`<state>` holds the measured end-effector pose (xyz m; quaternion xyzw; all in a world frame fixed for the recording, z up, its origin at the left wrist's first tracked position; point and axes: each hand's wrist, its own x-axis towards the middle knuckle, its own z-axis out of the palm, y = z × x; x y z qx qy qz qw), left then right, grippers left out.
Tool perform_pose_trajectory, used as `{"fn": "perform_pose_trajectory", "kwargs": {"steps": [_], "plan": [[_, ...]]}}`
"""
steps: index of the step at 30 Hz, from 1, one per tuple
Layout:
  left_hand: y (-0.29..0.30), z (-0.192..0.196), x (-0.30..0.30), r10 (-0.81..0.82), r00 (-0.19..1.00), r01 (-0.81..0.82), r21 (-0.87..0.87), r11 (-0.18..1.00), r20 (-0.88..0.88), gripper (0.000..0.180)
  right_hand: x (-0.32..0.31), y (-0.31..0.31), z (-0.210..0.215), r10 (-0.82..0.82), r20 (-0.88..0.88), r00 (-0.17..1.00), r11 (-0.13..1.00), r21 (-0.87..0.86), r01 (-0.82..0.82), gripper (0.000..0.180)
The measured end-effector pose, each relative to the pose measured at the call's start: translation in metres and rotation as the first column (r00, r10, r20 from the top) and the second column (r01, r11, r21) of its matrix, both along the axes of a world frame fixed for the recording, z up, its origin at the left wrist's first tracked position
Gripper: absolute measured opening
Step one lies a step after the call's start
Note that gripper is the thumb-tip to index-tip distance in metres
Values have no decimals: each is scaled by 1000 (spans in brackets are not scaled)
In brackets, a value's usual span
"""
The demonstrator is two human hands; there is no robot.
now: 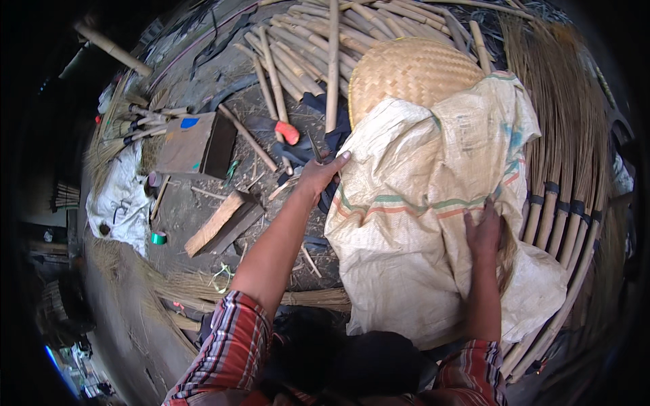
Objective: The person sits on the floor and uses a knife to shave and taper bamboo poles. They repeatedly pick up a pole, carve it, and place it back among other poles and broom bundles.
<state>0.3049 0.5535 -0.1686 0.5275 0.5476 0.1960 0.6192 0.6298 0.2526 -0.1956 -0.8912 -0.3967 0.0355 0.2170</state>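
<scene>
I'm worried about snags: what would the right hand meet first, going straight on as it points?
Most likely the sack: the right hand appears to touch it, and its folds continue ahead, though depth is unclear.

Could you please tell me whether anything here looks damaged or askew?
The pale sack looks crumpled and discoloured in patches. Left of it, a stick lies askew on littered ground, apart from the bamboo pile.

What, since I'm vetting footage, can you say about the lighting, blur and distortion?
In the head view, the sack is brightly lit, its folds softly shaded; also in the head view, the dark rim hides detail, the outer handles bow, and the lower-left floor looks soft, whether from motion or focus I can't tell.
</scene>
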Motion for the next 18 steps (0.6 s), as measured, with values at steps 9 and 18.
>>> {"fn": "perform_pose_trajectory", "kwargs": {"steps": [9, 18], "plan": [[21, -44, 89, -68, 936, 243, -494, 835, 346, 55, -52, -14, -27, -100, -674, 732, 931, 197, 308, 97], [-67, 147, 81, -285, 920, 269, 95, 958, 268, 32, -59, 73, -3, 329, -867, 373, 408, 487, 772, 100]]}}
